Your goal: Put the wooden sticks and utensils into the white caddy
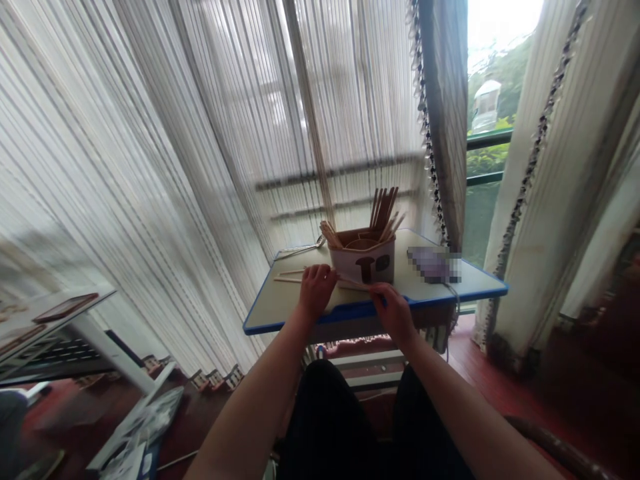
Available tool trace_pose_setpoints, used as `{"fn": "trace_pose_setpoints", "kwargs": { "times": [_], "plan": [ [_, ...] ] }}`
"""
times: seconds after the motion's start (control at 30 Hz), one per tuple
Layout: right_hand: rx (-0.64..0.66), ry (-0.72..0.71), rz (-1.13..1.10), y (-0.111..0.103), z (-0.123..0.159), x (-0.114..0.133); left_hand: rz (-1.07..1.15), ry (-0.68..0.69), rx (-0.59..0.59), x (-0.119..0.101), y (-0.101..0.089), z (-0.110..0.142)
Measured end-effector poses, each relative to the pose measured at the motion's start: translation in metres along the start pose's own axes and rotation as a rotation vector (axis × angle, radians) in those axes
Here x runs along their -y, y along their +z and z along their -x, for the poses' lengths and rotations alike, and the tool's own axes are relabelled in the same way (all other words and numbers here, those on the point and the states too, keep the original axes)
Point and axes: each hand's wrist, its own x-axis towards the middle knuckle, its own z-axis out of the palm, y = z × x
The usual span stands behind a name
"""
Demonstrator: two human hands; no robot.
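My left hand [317,288] is closed at the near left of a box, its fingers curled on one end of a thin stick [353,281]. The other end of this stick runs to my right hand [394,312], which pinches it at the near edge of the desk. Whether it is a chopstick like the others is too blurred to tell. Just behind my hands stands the divided box [363,263], pale outside with a brown print. Dark brown chopsticks [384,208] and lighter sticks [331,235] rise from it. Two pale chopsticks [290,275] lie left of my left hand.
The small desk [273,303] has a blue rim. A metal utensil [305,249] lies at its back left, and a blurred-out purplish object [434,264] with a cord at its right. Striped curtains [210,133] hang behind. Another table [95,293] stands at left.
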Motion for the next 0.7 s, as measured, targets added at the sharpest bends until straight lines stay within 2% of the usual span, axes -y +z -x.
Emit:
{"fn": "trace_pose_setpoints", "kwargs": {
  "times": [0.17,0.37,0.53,0.7],
  "plan": [
    [0.017,0.001,-0.023,0.0005,-0.0018,-0.0012,-0.007,0.003,-0.033,0.001,-0.0013,0.0005],
    [-0.017,0.125,-0.013,0.0042,0.0001,-0.0039,0.002,0.002,-0.079,0.0014,0.0004,0.0013],
    [-0.016,0.086,0.009,0.0031,0.0009,-0.0041,0.021,-0.003,-0.093,0.002,0.0009,0.0019],
    [0.011,0.072,0.002,0.0002,0.0011,-0.0001,0.022,0.002,-0.058,0.0037,0.0027,0.0009]
  ]
}}
